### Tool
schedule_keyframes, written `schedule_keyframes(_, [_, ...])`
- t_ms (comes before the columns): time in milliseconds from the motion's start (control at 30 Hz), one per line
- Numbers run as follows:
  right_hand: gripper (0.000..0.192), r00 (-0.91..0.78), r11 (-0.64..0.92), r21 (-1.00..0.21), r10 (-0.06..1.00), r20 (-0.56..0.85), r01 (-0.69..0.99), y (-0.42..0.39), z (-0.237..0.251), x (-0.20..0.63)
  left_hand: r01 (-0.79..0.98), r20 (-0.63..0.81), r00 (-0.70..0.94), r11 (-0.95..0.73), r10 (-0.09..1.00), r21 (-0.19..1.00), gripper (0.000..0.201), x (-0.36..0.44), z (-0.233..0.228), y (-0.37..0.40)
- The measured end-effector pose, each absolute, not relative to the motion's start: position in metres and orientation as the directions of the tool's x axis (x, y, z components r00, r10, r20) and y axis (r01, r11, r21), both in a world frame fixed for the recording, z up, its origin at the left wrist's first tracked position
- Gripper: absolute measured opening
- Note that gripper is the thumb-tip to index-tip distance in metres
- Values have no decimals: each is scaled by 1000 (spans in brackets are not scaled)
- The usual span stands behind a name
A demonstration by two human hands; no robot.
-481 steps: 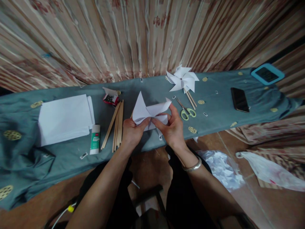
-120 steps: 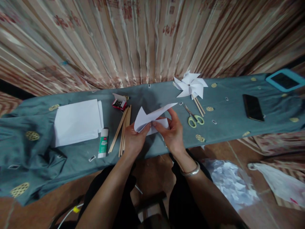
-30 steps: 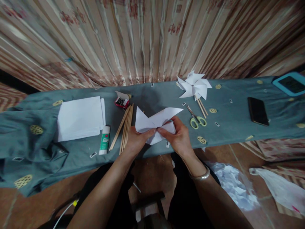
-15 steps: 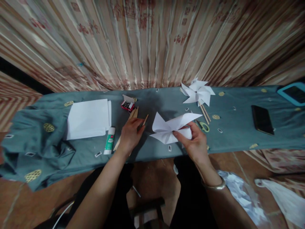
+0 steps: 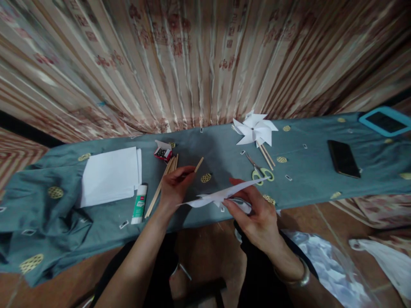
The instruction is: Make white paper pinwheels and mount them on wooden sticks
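My left hand (image 5: pixel 174 188) is closed on a thin wooden stick (image 5: pixel 199 164), whose upper end sticks out past the fingertips. A white paper pinwheel (image 5: pixel 215 196) is pinched near its centre by my right hand (image 5: pixel 252 209); it is tilted almost edge-on, with the thumb on the near side. Beside my left hand lie several wooden sticks (image 5: pixel 157 194) in a loose bundle. Scissors (image 5: pixel 261 174) with pale green handles rest just beyond my right hand. Behind them, white pinwheels (image 5: pixel 256 129) on sticks lie on the cloth.
A stack of white paper (image 5: pixel 109 176), a glue stick (image 5: pixel 139 204) and an opened small red box (image 5: pixel 163 150) are on the left. To the right lie a black phone (image 5: pixel 343 158) and a blue-framed tablet (image 5: pixel 385 121). A plastic bag of paper (image 5: pixel 330 265) sits on the floor.
My left hand has lifted the stick away from the bundle. My right hand has lowered the pinwheel and tipped it edge-on, uncovering the scissors. The view has shifted somewhat.
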State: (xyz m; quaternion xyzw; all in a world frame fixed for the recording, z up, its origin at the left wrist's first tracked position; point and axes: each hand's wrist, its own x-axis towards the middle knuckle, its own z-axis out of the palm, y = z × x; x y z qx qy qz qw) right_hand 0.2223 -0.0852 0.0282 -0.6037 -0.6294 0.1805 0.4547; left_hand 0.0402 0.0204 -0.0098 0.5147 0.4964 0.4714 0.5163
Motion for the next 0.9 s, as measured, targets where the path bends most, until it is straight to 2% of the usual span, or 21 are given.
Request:
schedule_keyframes(133, [38,-13,439,-543,786,618,716,-88,46,221,-268,-283,176,323,943,908,30,51,15,-5])
schedule_keyframes(233, [47,-95,525,-433,709,699,732,-89,52,223,-369,-343,237,411,909,834,31,54,29,-17])
schedule_keyframes(467, [51,-42,518,-453,690,722,725,-92,51,222,-330,-413,273,488,869,808,29,55,50,-25])
schedule_keyframes(600, [43,-33,517,-487,708,705,704,-91,54,221,-313,-441,223,492,869,812,31,57,57,-29])
schedule_keyframes(800, [36,11,471,-527,738,675,708,-87,55,222,-117,-416,221,447,882,887,32,57,55,-32])
schedule_keyframes(900, [39,5,466,-528,746,666,710,-88,54,223,-87,-410,228,438,883,895,33,56,52,-33])
